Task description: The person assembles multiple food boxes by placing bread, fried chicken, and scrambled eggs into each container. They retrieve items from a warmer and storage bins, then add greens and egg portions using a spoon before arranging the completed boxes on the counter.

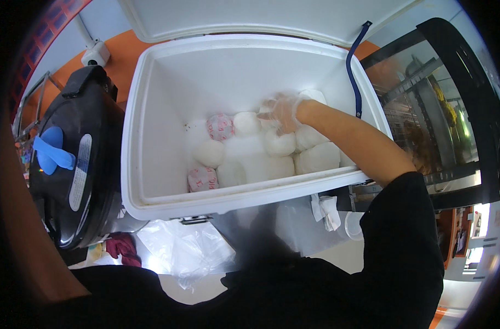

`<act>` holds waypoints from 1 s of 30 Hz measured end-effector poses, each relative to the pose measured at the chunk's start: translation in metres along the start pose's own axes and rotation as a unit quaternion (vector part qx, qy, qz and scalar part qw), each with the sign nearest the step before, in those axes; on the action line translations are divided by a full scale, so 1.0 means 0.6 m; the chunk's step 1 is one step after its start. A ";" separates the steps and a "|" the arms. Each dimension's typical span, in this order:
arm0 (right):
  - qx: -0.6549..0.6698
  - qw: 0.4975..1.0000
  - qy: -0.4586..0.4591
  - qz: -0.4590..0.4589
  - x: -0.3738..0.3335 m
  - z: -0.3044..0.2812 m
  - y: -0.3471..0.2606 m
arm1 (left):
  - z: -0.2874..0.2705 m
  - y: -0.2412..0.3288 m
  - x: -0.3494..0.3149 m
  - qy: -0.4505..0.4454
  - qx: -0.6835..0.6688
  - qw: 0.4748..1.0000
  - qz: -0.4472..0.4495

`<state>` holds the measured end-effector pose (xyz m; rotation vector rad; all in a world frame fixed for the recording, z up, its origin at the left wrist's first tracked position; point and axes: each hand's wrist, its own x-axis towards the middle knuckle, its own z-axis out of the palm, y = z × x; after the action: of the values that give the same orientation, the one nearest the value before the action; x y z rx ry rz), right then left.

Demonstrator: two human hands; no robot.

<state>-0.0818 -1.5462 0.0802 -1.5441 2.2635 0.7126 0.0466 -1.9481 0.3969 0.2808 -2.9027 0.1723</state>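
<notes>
My right hand (283, 114), in a clear plastic glove, reaches into a deep white cooler box (151, 109). Its fingers are curled round a white paper-wrapped bundle (265, 124), partly hidden by the hand. Close by lie more rounded white bundles, one just left of the fingers (246, 123) and one below the hand (280, 143). Two bundles in pink-printed wrapping, an upper one (221, 127) and a lower one (203, 179), rest toward the box's left side. My left forearm (28, 236) runs up the left edge of the picture, and that hand is out of sight.
The box's lid (261, 19) stands raised at the back, with a dark blue strap (354, 71) at the right. A black lidded container (77, 164) flanks the left, a glass display case (430, 104) the right. Clear plastic bags (184, 249) lie in front on the metal counter.
</notes>
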 end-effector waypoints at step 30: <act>0.920 0.178 0.294 -0.187 -0.647 0.238 -0.344 | 0.043 0.239 -0.439 0.171 0.179 0.969 -0.019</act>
<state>0.2505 -1.2266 0.1138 -0.4549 0.8196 -2.2672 0.2645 -1.7652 0.2985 0.3267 -2.5072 0.6708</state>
